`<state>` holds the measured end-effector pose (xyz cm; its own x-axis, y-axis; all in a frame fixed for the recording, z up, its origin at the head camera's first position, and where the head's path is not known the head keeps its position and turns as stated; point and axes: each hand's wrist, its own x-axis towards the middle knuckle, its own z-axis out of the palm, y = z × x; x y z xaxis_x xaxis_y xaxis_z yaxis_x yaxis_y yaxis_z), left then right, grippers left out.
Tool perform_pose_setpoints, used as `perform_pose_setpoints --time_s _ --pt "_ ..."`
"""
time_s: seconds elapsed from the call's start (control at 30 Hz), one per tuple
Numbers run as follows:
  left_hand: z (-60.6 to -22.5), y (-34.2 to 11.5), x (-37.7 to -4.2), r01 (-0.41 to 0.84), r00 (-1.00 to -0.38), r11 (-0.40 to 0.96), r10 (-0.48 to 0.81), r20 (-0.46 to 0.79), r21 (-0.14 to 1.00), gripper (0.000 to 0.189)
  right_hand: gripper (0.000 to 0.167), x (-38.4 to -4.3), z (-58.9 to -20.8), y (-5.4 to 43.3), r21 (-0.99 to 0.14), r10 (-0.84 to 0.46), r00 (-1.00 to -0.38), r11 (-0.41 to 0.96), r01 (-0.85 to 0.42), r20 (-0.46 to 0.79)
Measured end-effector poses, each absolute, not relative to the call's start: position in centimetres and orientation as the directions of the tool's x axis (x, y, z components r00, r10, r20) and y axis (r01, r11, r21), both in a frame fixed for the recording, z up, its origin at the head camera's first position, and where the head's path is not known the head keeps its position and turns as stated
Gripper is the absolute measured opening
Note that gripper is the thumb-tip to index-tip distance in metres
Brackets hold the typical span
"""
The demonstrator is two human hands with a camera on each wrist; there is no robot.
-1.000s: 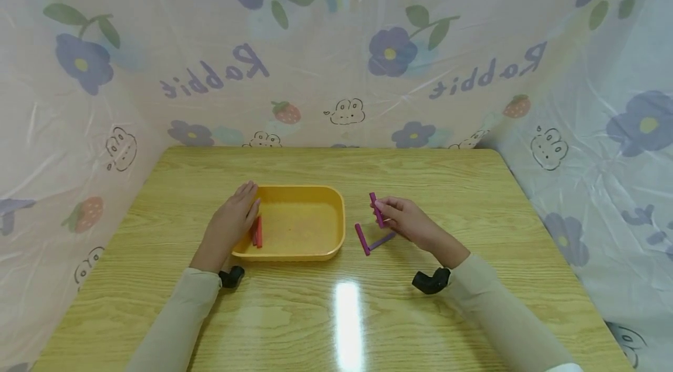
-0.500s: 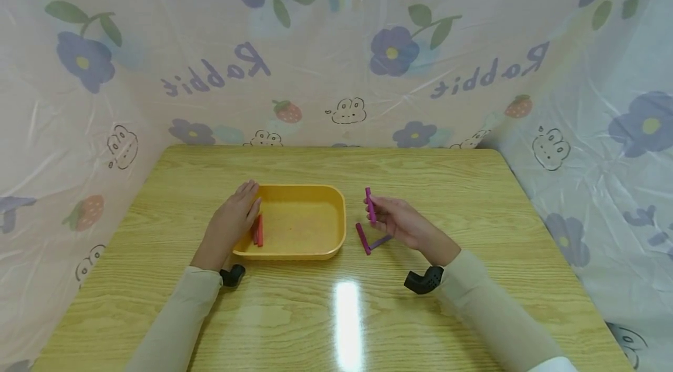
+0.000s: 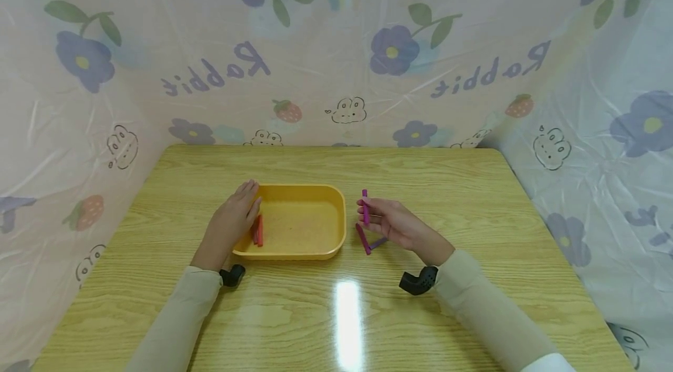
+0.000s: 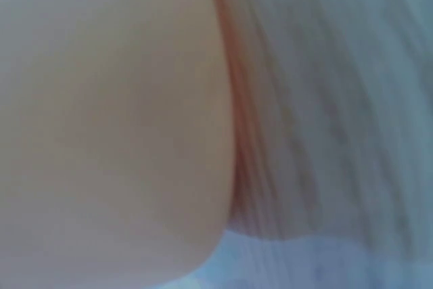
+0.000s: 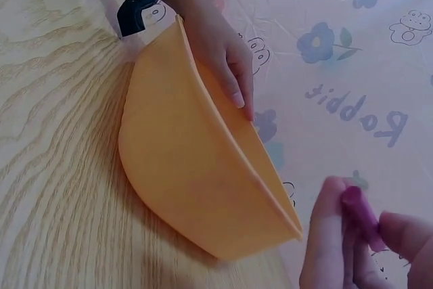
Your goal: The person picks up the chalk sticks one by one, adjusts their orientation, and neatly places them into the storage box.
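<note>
A purple stick (image 3: 365, 207) stands upright, pinched in the right hand (image 3: 391, 223) just beside the yellow tray (image 3: 336, 237); it looks light and stiff, best held mid-length. Two more sticks (image 3: 368, 240) lie on the desk (image 3: 473, 197). The left hand (image 3: 231, 223) rests flat, fingers straight, on the tray's left rim.
</note>
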<state>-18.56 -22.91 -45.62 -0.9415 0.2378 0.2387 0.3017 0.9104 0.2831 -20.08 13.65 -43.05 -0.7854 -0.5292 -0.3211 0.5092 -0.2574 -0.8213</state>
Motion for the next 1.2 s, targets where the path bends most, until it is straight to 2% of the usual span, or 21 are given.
perform_pose_setpoints --time_s 0.27,0.53,0.67,0.9,1.2 --pt "-45.5 -23.0 -18.5 0.309 -0.937 0.911 0.243 0.250 0.274 0.050 0.024 -20.0 -42.8 12.9 -0.843 -0.552 -0.773 -0.213 0.494 -0.313" --pt "-45.5 -22.9 -18.5 0.303 -0.942 0.910 0.240 0.236 0.282 0.050 0.045 -20.1 -42.6 12.2 -0.855 -0.552 -0.773 -0.192 0.482 -0.312" --pt "-45.5 -22.9 -18.5 0.302 -0.942 0.912 0.242 0.231 0.277 0.050 0.044 -20.0 -42.1 11.6 -0.865 -0.560 -0.771 -0.178 0.470 -0.304" --pt "-45.6 -22.9 -18.4 0.306 -0.940 0.913 0.244 0.240 0.271 0.050 0.030 -19.9 -41.3 9.7 -0.874 -0.576 -0.772 -0.189 0.447 -0.270" --pt "-45.4 -22.9 -18.4 0.300 -0.942 0.910 0.235 0.241 0.286 0.048 0.031 -19.7 -40.9 6.7 -0.871 -0.598 -0.757 -0.190 0.453 -0.263"
